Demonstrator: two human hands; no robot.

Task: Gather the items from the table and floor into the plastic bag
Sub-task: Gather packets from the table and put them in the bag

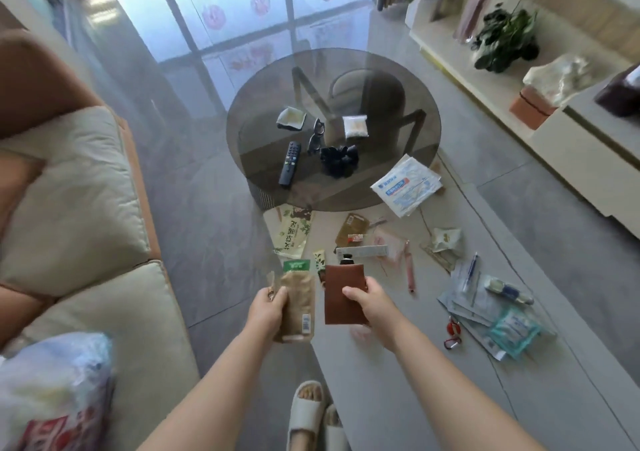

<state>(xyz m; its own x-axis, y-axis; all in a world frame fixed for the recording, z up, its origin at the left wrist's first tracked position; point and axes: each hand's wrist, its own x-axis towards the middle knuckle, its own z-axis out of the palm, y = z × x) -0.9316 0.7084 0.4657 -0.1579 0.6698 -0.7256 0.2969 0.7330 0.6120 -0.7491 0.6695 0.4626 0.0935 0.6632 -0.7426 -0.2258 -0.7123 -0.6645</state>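
1. Head view: two hands, one item each; left hand (268, 307) grasps one tan packet (298, 307), right hand (363, 300) grasps one brown pouch (343, 294).
2. Beyond them, one round glass table (398, 80) carries one remote (290, 163).
3. Left of the table, one plastic bag (52, 391) lies on the sofa (86, 208).

1 head-worn wide-angle view, forward and down, near the hands (311, 308).

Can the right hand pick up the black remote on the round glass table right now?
Probably not yet. The right hand already grips a brown pouch, and the remote lies on the glass table, well beyond both outstretched hands. Nothing lies across the path, but the hand is full.
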